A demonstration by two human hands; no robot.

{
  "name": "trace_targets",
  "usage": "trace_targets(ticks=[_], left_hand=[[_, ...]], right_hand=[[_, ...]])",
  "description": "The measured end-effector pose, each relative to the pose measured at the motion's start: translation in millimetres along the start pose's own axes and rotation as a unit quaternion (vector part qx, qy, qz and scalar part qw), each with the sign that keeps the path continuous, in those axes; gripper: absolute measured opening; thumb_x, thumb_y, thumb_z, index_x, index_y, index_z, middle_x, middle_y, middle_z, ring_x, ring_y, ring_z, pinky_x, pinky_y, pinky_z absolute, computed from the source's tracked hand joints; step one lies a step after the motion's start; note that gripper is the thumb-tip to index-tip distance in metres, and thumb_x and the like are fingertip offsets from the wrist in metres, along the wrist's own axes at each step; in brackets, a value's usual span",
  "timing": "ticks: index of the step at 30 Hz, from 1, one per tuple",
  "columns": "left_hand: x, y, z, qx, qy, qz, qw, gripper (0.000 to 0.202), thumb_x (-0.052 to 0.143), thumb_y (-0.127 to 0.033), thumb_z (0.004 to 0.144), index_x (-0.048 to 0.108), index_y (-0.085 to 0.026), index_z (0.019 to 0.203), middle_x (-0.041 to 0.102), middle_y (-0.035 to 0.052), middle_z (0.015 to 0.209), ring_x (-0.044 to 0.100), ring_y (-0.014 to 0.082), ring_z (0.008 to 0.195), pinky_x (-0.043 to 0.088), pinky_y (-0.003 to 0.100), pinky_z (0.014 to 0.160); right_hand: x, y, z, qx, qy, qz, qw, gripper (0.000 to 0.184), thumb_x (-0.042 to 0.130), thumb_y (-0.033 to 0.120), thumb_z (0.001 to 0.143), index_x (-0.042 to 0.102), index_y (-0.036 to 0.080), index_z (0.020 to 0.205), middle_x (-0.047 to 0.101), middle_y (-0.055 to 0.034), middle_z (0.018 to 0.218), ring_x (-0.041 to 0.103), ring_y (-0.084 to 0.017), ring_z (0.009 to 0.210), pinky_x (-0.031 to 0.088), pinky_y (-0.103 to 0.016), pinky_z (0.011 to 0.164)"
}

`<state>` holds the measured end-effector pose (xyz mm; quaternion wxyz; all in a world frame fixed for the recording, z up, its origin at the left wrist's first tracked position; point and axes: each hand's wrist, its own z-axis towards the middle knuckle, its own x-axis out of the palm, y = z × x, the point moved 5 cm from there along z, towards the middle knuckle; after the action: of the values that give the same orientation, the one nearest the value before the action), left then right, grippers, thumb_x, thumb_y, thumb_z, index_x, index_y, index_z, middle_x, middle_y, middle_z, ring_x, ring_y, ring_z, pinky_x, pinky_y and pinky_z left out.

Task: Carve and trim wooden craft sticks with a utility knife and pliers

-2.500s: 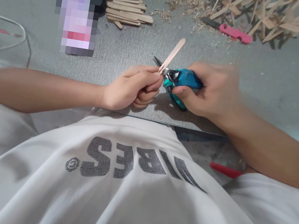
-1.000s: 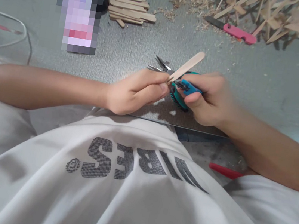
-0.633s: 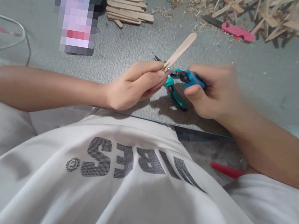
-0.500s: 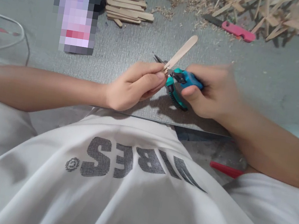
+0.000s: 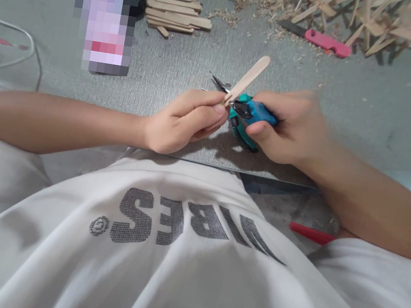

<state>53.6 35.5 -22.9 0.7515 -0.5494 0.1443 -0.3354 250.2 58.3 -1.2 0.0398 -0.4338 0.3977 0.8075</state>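
My left hand pinches the lower end of a flat wooden craft stick between thumb and forefinger. The stick slants up to the right, and its lower end looks notched or split. In my right hand is a blue-handled cutter knife with a black front part. Its metal tip is beside the notched end, close to my left thumb; I cannot tell whether it touches the wood. Beneath both hands, teal-and-black pliers lie on the grey table, partly hidden, jaws pointing up-left.
A bundle of craft sticks lies at the back, right of a pixelated object. Wood shavings are scattered beside a pink cutter. Joined stick pieces stand back right. A white cable loops at left.
The craft stick has dropped slightly towards me, and its notched end shows more plainly. My right hand has moved a little to the left with the knife.
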Motion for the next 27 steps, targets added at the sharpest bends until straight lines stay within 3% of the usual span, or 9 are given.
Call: trace_targets(ticks=[4,9,13,17,20,24,27], left_hand=[[0.7,4.5,-1.7,-0.049,-0.017,-0.012,0.999,0.062,0.069,-0.060,0.119,0.046,-0.027,0.071,0.036,-0.0039,0.058,0.036,0.0141,0.055,0.026,0.035,0.052],[-1.2,7.9,-1.9,-0.062,-0.008,0.015,0.998,0.062,0.068,-0.066,0.117,0.047,-0.029,0.071,0.044,-0.0012,0.059,0.039,0.0163,0.057,0.029,0.036,0.053],[-0.4,7.7,-2.0,-0.057,0.006,0.057,0.997,0.064,0.066,-0.074,0.116,0.047,-0.030,0.072,0.047,-0.0006,0.061,0.041,0.0179,0.060,0.035,0.036,0.056],[-0.7,5.5,-3.3,-0.056,-0.013,0.091,0.994,0.066,0.063,-0.077,0.117,0.049,-0.030,0.074,0.047,-0.0003,0.064,0.042,0.0189,0.063,0.038,0.036,0.058],[0.2,6.1,-3.9,-0.058,-0.024,0.085,0.994,0.066,0.066,-0.079,0.115,0.049,-0.030,0.074,0.047,-0.0004,0.064,0.041,0.0181,0.062,0.037,0.036,0.056],[4.2,9.2,-4.9,-0.100,-0.038,-0.017,0.994,0.063,0.071,-0.073,0.114,0.046,-0.029,0.076,0.041,-0.0035,0.064,0.036,0.0143,0.055,0.028,0.033,0.049],[7.9,10.8,-7.0,-0.146,-0.041,-0.103,0.983,0.050,0.064,-0.053,0.120,0.045,-0.028,0.081,0.037,-0.0060,0.067,0.028,0.0100,0.050,0.024,0.029,0.048]], right_hand=[[-0.3,-2.3,-0.6,-0.003,0.005,0.000,1.000,0.079,0.060,0.097,0.110,0.045,0.026,0.080,0.035,0.0051,0.061,0.028,-0.014,0.053,0.023,-0.040,0.061],[1.3,-0.3,-0.4,-0.011,0.025,-0.002,1.000,0.076,0.057,0.091,0.115,0.044,0.026,0.080,0.037,0.0047,0.061,0.030,-0.013,0.052,0.024,-0.040,0.061],[3.6,-0.2,-0.5,0.013,0.042,0.003,0.999,0.079,0.058,0.099,0.109,0.045,0.027,0.079,0.035,0.0048,0.059,0.029,-0.015,0.052,0.024,-0.039,0.061],[4.5,1.3,-0.7,0.017,0.033,0.004,0.999,0.082,0.057,0.103,0.106,0.045,0.027,0.077,0.031,0.0051,0.057,0.027,-0.014,0.052,0.024,-0.039,0.060],[5.7,-0.5,-2.0,0.056,0.038,0.004,0.998,0.086,0.056,0.109,0.102,0.045,0.027,0.075,0.034,0.0025,0.057,0.032,-0.017,0.056,0.024,-0.040,0.062],[1.5,-0.4,-4.4,0.072,0.000,-0.003,0.997,0.089,0.059,0.111,0.098,0.045,0.026,0.075,0.037,0.0010,0.057,0.034,-0.018,0.057,0.024,-0.042,0.063],[-2.7,-0.5,-6.3,0.061,-0.039,-0.038,0.997,0.086,0.060,0.109,0.101,0.049,0.026,0.079,0.044,-0.0004,0.062,0.041,-0.019,0.061,0.026,-0.043,0.065]])
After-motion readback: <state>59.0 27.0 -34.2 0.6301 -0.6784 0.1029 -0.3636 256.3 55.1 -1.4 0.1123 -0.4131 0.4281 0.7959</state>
